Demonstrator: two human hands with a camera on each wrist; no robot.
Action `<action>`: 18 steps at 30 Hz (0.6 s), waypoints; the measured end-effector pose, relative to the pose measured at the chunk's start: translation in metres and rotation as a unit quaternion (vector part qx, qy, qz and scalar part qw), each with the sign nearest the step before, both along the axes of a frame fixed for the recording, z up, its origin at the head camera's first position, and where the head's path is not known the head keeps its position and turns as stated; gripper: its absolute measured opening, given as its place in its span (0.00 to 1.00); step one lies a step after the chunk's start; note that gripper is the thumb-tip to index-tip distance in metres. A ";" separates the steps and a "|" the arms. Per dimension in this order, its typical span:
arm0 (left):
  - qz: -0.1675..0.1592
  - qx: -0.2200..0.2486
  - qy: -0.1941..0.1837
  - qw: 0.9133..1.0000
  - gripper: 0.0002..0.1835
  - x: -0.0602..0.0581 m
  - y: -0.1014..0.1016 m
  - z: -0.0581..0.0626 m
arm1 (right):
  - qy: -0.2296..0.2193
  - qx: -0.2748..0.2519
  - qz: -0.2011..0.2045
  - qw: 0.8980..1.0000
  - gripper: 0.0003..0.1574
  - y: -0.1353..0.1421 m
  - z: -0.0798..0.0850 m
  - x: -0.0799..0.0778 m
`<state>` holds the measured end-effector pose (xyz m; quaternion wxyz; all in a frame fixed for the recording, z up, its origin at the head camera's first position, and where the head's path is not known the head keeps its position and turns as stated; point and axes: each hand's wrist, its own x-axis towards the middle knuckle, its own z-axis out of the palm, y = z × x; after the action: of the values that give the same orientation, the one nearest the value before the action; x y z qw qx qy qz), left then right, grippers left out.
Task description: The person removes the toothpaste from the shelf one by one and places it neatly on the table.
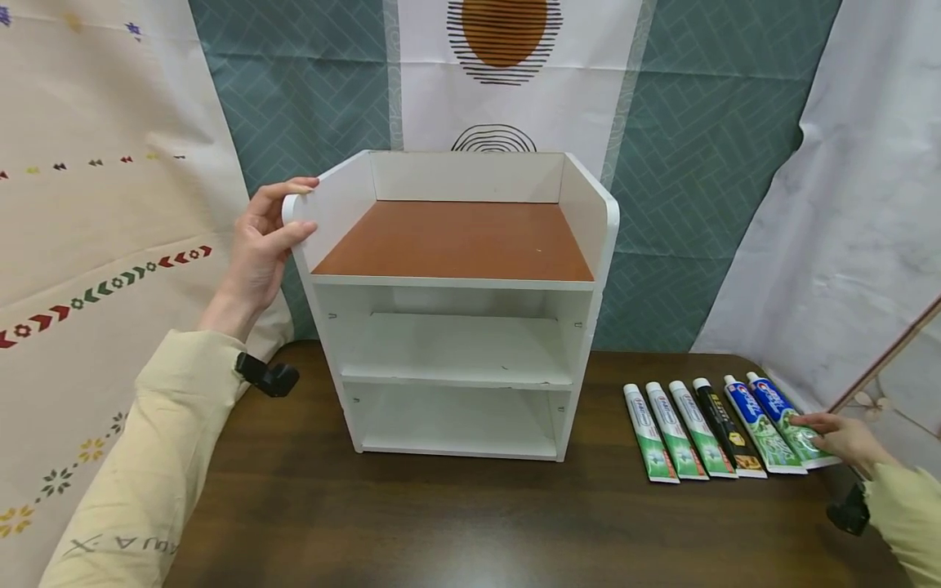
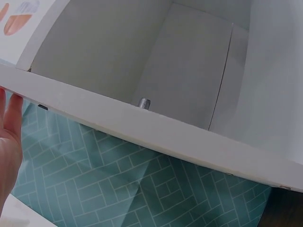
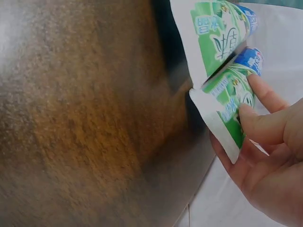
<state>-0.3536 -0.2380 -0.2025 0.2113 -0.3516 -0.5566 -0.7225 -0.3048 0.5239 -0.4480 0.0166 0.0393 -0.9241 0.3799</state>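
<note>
A white shelf unit (image 1: 459, 380) with a brown top panel (image 1: 463, 245) stands in the middle of the table. My left hand (image 1: 257, 233) grips the upper front of its left side panel, thumb towards the inner face. In the left wrist view, part of that hand (image 2: 8, 146) shows at the panel's edge. Far to the right, my right hand (image 1: 845, 441) pinches the lower part of the rightmost blue-and-green toothpaste tube (image 1: 787, 412). The right wrist view shows the thumb on the tube's printed face and fingers round its far edge. A similar toothpaste tube (image 3: 210, 40) lies beside it.
Three white-and-green tubes (image 1: 680, 433) and one black tube (image 1: 728, 425) lie side by side, left of the blue-and-green pair, on the dark wooden table (image 1: 456, 523). Patterned cloths (image 1: 676, 204) hang behind and at both sides. A thin brown rod (image 1: 889, 351) slants at the right edge.
</note>
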 end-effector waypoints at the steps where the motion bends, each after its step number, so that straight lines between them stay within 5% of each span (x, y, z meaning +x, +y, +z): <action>1: 0.000 0.000 0.001 1.000 0.18 0.000 0.000 0.000 | 0.000 0.011 -0.002 1.000 0.15 -0.001 0.001 0.000; 18: 0.002 0.004 -0.001 1.000 0.18 -0.001 0.000 0.000 | 0.016 0.090 -0.032 0.995 0.25 -0.021 0.007 -0.003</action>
<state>-0.3542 -0.2380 -0.2023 0.2130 -0.3488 -0.5548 -0.7247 -0.3082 0.5033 -0.4415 0.0398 0.0175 -0.9548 0.2942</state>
